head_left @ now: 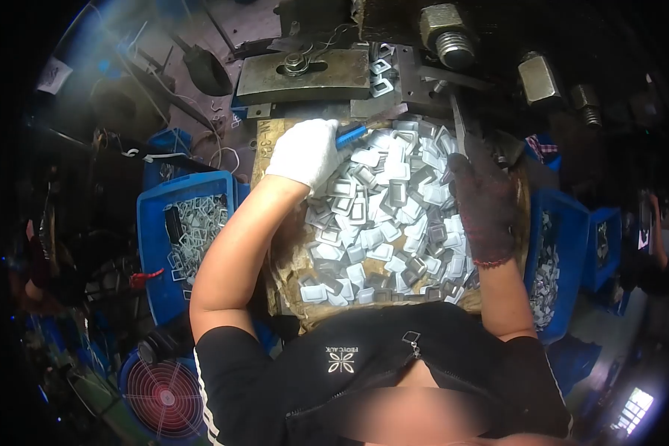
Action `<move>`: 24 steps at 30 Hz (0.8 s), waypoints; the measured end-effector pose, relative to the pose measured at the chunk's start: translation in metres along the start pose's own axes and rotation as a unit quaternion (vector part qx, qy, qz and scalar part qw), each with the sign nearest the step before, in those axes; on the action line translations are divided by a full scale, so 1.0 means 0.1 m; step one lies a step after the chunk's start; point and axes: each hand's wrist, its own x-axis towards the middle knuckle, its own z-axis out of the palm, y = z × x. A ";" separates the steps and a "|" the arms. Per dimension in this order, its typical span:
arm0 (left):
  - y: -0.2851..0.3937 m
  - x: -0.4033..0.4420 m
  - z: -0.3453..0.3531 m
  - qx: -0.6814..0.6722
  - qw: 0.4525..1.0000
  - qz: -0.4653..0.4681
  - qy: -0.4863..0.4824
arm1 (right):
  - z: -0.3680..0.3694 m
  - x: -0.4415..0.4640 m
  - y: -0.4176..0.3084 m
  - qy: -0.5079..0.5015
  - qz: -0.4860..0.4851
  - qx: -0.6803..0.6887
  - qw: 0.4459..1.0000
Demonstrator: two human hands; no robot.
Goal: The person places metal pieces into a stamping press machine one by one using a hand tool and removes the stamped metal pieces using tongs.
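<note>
Hands at a bench before a press-like machine. The left hand (302,154), white-gloved, has its fingers curled closed around a blue-handled tool (351,135), which points right over the far edge of a pile of small metal pieces (379,215). The dark-gloved right hand (487,208) lies along the pile's right side, fingertips at a slim metal strip (459,123); whether they grip it cannot be told. Progress: many pieces look already shaped, and the left bin (143,223) holds frame-like parts; the pile, loose and large, apparently leaves much unhandled.
</note>
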 end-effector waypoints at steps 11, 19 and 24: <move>-0.38 -0.03 0.06 -0.324 0.936 -0.128 0.050 | -0.49 -0.32 -0.40 -0.044 0.307 0.135 0.941; -0.11 -0.15 0.03 -0.614 0.776 -0.142 0.016 | -0.40 -0.72 -0.56 -0.209 0.275 0.262 0.901; -0.04 -0.22 0.08 -0.691 0.696 -0.188 -0.047 | -0.37 -0.71 -0.51 -0.246 0.233 0.236 0.911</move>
